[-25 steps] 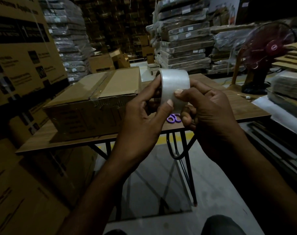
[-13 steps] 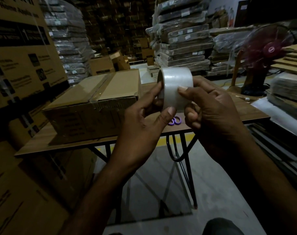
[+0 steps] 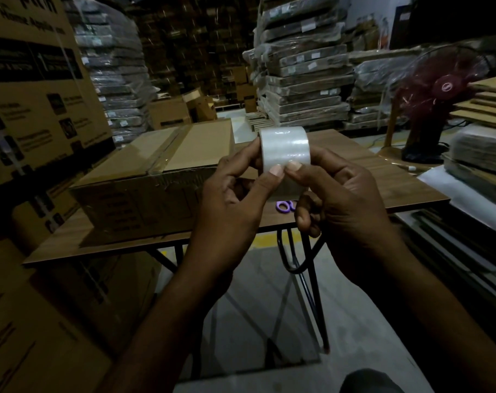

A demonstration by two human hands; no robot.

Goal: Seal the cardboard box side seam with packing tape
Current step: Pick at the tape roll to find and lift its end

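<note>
Clear packing tape roll (image 3: pixel 285 150) is pinched by fingers (image 3: pixel 269 180) of left hand (image 3: pixel 229 214) and right hand (image 3: pixel 346 205). Cardboard box (image 3: pixel 144 191) lies at nine o'clock.

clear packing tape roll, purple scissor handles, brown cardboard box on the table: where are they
clear packing tape roll (image 3: pixel 285 147): head view, on its outer curved face.
purple scissor handles (image 3: pixel 283 207): head view, on the visible finger loop.
brown cardboard box (image 3: pixel 204 143): head view, on its right top flap.
</note>
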